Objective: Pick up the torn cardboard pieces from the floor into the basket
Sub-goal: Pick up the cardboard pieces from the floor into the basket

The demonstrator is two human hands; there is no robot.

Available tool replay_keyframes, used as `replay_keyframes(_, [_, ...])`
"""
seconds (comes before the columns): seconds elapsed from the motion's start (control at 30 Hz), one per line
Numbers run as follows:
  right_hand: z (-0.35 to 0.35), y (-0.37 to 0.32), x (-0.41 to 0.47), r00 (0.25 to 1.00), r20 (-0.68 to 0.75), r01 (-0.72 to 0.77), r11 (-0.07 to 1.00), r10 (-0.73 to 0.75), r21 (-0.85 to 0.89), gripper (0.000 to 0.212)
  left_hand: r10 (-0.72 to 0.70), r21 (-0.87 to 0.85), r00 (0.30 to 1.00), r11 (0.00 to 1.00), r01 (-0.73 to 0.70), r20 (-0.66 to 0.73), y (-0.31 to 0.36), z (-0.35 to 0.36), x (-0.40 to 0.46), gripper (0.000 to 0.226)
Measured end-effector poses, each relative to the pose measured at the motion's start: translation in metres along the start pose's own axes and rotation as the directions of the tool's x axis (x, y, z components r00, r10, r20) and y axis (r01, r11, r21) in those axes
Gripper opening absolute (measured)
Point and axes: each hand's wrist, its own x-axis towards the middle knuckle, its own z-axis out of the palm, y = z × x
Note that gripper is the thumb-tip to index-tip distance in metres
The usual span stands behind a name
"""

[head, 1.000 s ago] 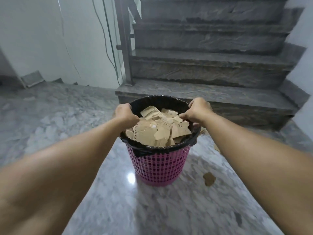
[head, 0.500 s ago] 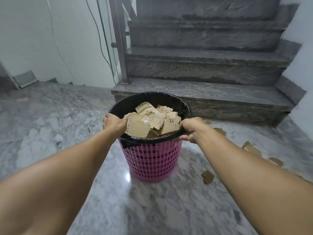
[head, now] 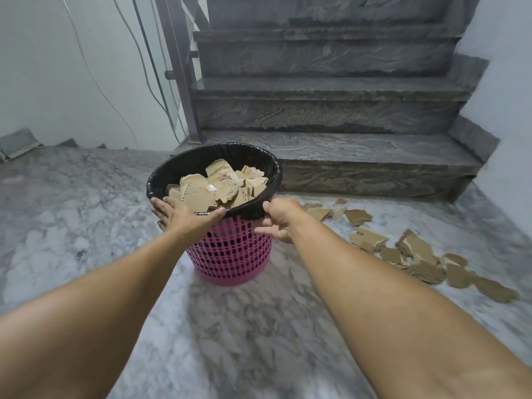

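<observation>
A: Head view, the only 1 you have. Where do you stand in the job?

B: Mid-way, I judge. Your basket, pink mesh with a black liner, stands on the floor before you, heaped with torn cardboard. Your left hand lies on the near rim, fingers spread and nearly straight, thumb over the liner edge, gripping nothing. Your right hand touches the rim's right side, fingers loosely curled; whether it pinches the liner I cannot tell.

A: And what is left?

B: A trail of cardboard pieces on the floor, to the right of the basket, running toward you. Next you likely need to free 1 hand and reach right, or shift the basket nearer them. It is nearly full, so drop pieces in with care.

A: The surroundings?

B: Polished grey-white marble floor, a dark stone staircase just behind the basket, a metal railing post and pale walls with loose cables.
</observation>
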Motion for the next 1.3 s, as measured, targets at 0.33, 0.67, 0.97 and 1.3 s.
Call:
replay_keyframes(0.33, [-0.141, 0.012, -0.050, 0.992, -0.085, -0.109, 0.981, 0.096, -0.161, 0.037, -0.008, 0.327, 0.995, 0.944, 0.039, -0.096, 0.058, 0.005, -0.056, 0.103])
replay_keyframes(0.67, [-0.315, 0.008, -0.123, 0.947, -0.315, -0.125, 0.979, 0.069, -0.162, 0.028, 0.283, 0.425, 0.858, 0.775, -0.468, 0.429, 0.146, 0.029, -0.159, 0.035])
replay_keyframes(0.97, [-0.411, 0.079, -0.105, 0.896, -0.413, -0.261, 0.947, 0.164, -0.189, 0.021, 0.236, 0.335, 0.683, 0.733, -0.592, 0.691, 0.153, 0.166, -0.177, 0.051])
replay_keyframes(1.3, [-0.494, 0.163, -0.069, 0.769, -0.614, -0.492, 0.777, 0.177, -0.392, 0.027, 0.145, 0.332, 0.687, 0.793, -0.511, 0.712, 0.130, 0.315, -0.158, 0.069])
